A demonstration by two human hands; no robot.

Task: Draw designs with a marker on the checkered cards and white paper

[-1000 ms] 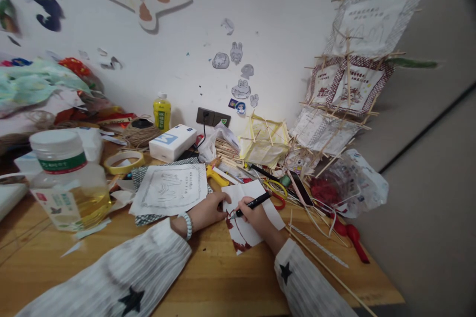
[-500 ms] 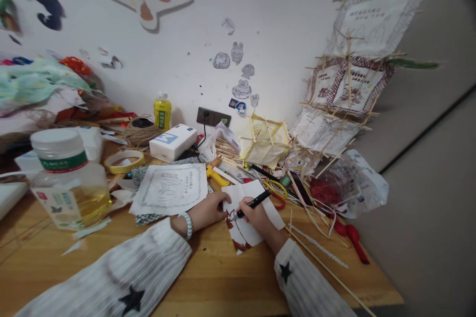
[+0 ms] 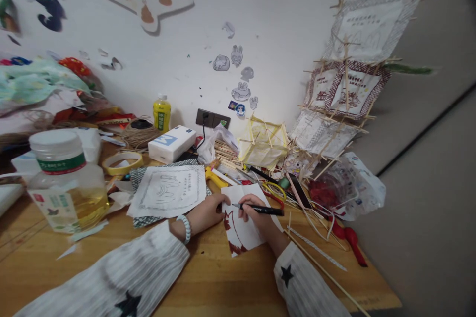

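A white sheet of paper (image 3: 250,233) lies on the wooden table, with a dark red curved line and dark red patches drawn along its left and lower edges. My right hand (image 3: 256,215) is closed around a black marker pen (image 3: 268,210). Its tip points left, over the upper left of the sheet, and the pen lies nearly level; I cannot tell whether the tip touches. At the sheet's left edge my left hand (image 3: 208,210) has its fingers bent together, the thumb and fingertips gripping the paper's border.
To the left are a drawn sheet (image 3: 167,190) on patterned cloth, masking tape (image 3: 122,162) and a big jar (image 3: 69,183). Behind the paper lie a yellow glue gun (image 3: 215,178), scissors (image 3: 274,191) and a phone (image 3: 299,191). Thin sticks (image 3: 327,277) run along the right.
My right hand has tilted the marker pen from slanting up to nearly level, its tip moving up the paper. The left hand stays at the sheet's edge.
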